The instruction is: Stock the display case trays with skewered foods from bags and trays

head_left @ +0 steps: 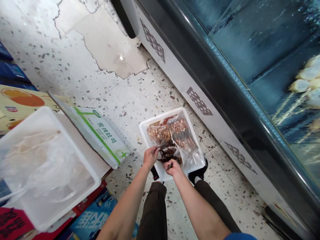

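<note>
speckled terrazzo floor (130,96) bearing white rectangular plastic tray (147,128); left hand (150,156) and right hand (173,167) both pinching clear plastic bags of reddish-brown skewers (175,136), hands apart.

At the centre of the frame, the plastic bag (186,146) blurs the skewered food inside the white tray (145,128), so the kind of food cannot be told. The right hand (173,167) hides whatever its closed fingers pinch (something small and dark). The left hand (150,156) covers the bag's edge. At lower left, the white tub (82,196) is cut off by the frame's edge, its contents clouded by film.
</note>
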Action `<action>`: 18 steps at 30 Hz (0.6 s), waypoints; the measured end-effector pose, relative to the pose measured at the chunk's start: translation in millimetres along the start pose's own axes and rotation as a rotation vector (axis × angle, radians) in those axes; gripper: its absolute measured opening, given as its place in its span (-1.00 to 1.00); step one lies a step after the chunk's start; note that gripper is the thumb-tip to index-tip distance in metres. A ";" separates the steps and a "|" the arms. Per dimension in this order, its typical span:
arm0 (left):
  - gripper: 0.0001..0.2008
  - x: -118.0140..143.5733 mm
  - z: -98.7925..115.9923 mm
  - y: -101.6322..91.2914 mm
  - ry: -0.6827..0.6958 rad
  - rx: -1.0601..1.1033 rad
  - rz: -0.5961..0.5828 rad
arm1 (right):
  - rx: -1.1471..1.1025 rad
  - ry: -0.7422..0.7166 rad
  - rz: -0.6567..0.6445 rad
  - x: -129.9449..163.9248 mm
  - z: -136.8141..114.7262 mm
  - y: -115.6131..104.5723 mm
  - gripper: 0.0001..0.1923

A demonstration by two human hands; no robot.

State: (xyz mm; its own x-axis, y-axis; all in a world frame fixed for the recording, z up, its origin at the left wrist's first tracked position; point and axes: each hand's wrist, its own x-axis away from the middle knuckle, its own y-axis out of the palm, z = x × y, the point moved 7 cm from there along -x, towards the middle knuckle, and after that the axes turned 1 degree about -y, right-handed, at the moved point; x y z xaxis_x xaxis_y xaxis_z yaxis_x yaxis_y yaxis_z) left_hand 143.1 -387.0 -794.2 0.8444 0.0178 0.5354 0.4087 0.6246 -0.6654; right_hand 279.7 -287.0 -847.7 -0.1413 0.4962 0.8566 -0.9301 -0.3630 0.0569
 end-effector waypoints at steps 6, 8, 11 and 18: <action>-0.62 21.0 20.8 35.0 0.161 0.043 -0.331 | -0.054 0.133 0.032 3.4 8.1 3.5 -0.79; -0.52 26.1 26.6 41.0 0.238 -0.001 -0.404 | -0.057 0.154 0.042 2.0 11.3 1.5 -0.78; -0.51 32.6 30.7 47.5 0.324 -0.121 -0.513 | -0.061 0.188 0.047 4.4 16.0 -7.8 -0.78; -0.71 36.7 41.5 47.9 0.262 -0.071 -0.470 | -0.085 0.235 0.009 24.1 14.7 -32.5 -0.69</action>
State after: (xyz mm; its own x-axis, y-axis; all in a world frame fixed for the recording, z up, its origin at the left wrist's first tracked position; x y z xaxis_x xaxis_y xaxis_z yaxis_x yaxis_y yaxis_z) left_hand 179.3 -324.0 -784.9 0.6193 -0.4515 0.6423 0.7779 0.4638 -0.4240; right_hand 311.6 -274.9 -821.4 -0.2158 0.6665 0.7136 -0.9522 -0.3055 -0.0027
